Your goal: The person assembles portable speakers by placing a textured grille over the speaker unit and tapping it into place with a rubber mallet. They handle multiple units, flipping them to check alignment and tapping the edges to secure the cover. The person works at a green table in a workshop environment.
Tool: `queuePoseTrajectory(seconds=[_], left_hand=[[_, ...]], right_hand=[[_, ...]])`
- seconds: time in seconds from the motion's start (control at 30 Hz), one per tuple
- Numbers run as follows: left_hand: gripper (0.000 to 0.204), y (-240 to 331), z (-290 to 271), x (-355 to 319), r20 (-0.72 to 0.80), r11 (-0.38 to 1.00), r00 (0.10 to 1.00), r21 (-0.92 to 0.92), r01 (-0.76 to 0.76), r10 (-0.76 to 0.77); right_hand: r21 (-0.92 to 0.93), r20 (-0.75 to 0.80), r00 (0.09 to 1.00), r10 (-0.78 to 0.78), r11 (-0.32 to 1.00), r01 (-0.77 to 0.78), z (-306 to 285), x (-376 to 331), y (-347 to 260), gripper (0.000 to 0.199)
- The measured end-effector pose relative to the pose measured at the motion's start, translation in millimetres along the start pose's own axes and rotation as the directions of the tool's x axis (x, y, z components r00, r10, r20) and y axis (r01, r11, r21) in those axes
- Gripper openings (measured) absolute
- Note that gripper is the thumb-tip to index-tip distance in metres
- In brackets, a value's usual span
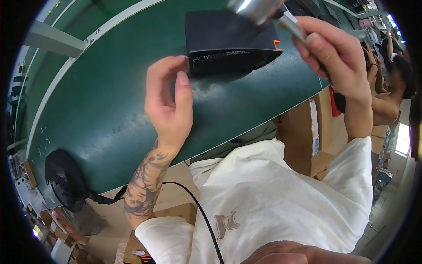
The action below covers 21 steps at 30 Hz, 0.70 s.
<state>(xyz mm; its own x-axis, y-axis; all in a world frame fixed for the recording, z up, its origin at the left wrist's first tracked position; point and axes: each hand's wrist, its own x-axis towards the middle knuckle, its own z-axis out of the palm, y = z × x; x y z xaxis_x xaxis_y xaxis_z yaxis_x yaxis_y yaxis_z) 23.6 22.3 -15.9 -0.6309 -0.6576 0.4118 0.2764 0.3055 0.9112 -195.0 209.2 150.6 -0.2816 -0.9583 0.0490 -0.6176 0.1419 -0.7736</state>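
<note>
A black box-shaped case (pixel 224 33) lies on the green worktable (pixel 118 101), its dark open side with a mesh-like strip facing me. A small orange piece (pixel 277 45) shows at its right corner. My left hand (pixel 169 92) is at the case's left end, fingers curved and thumb apart, fingertips at its edge; whether they press on it I cannot tell. My right hand (pixel 332 53) is closed around the slim handle of a hammer-like tool (pixel 255 9). Its broad, shiny silver head is over the case's far right part, blurred and cut off by the upper edge.
A black mesh pouch (pixel 65 180) with a strap sits at the table's left end. A black cable (pixel 198 202) runs past my body. Cardboard boxes (pixel 303 136) stand below the near edge. Another person (pixel 391 83) is at the far right. A pale metal frame (pixel 57 39) borders the table's far left.
</note>
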Motion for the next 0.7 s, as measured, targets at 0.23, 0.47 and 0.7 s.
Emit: queuePoseTrajectory(seconds=[0.23,0.47,0.7], left_hand=[[0.123,-21.1,2.9,25.8,0.168,0.997,0.985,0.065,-0.034,0.023],[0.122,-29.0,9.6,26.8,0.273,0.985,0.949,-0.024,0.17,-0.157],[0.063,-35.2,9.2,20.7,0.268,0.983,0.947,0.08,0.165,-0.18]], right_hand=[[-0.41,0.235,0.902,-0.362,0.804,0.43,19.4,34.9,-0.3,0.028],[-0.391,0.225,0.92,-0.321,0.835,0.388,15.2,34.5,-3.7,0.028],[-0.452,0.262,0.931,-0.254,0.82,0.351,22.1,37.6,-14.4,0.027]])
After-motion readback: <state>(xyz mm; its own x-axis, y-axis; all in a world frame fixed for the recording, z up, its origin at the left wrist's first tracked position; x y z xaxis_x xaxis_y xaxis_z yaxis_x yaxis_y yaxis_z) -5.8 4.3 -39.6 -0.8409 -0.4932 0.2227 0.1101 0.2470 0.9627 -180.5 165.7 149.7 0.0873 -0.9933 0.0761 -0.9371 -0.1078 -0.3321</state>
